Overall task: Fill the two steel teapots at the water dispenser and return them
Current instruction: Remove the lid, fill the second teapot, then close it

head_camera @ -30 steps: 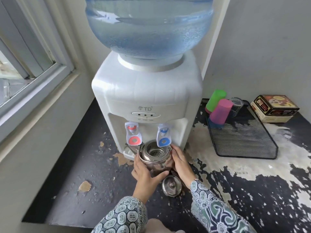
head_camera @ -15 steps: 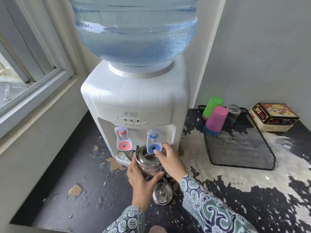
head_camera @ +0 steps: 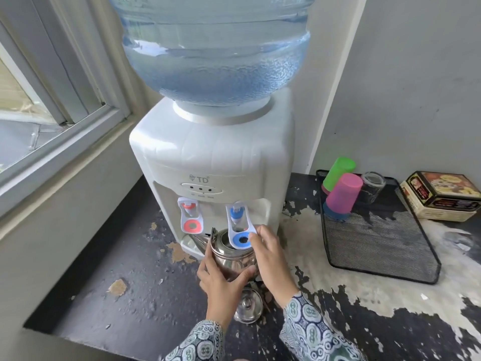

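Left hand [head_camera: 221, 280] clasped steel teapot [head_camera: 233, 257], held under blue tap lever [head_camera: 240, 234] of water dispenser [head_camera: 213, 157]. Right hand [head_camera: 268, 254] fingers on lever, grip loose. Lid [head_camera: 248, 306] off, on worktop [head_camera: 130, 282]. Filling first pot; next likely: hold lever, watch level.

Single head-worn wide-angle view is looking forward and down from close above at the water dispenser [head_camera: 212, 162] standing on the peeling counter [head_camera: 135, 277].

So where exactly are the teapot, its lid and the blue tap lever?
teapot [head_camera: 231, 259]: head view, on its shiny steel side wall.
lid [head_camera: 248, 307]: head view, near its knob, lying on the counter.
blue tap lever [head_camera: 240, 239]: head view, on its blue ring.
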### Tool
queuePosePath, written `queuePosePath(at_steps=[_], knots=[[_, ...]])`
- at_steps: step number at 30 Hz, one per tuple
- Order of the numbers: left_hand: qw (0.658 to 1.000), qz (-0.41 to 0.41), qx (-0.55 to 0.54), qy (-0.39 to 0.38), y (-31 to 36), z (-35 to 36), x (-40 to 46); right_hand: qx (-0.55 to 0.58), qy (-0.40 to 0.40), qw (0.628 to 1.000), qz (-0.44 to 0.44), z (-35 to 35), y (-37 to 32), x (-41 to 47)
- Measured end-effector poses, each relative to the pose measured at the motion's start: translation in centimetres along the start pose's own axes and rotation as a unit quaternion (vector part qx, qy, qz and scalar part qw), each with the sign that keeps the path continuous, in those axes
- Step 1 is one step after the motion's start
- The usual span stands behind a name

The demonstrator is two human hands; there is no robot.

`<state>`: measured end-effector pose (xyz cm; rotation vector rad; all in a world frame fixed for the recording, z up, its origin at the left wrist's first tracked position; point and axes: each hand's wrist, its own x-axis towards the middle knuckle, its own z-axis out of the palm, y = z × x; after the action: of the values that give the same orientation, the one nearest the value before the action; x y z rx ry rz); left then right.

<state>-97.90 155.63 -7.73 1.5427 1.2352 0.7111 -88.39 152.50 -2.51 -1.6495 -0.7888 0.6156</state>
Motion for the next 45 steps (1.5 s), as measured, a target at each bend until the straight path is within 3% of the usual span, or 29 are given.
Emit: queuePosePath(at_steps=[19,29,45], knots=[[0.999,-0.032,-0.026,-0.025,-0.1,-0.6,0.8,0.077,-0.041,0.996,-0.018,-1.5,-1.8,-0.4],[0.994,-0.036,-0.058,-0.081,-0.7,-1.7,2.5,0.105,-0.05,0.993,-0.017,-1.8,-2.1,-0.7],[0.995,-0.035,-0.029,-0.087,-1.0,-2.0,3.0,0.142,0.043,0.989,0.009,-2.1,-0.5,-1.2]])
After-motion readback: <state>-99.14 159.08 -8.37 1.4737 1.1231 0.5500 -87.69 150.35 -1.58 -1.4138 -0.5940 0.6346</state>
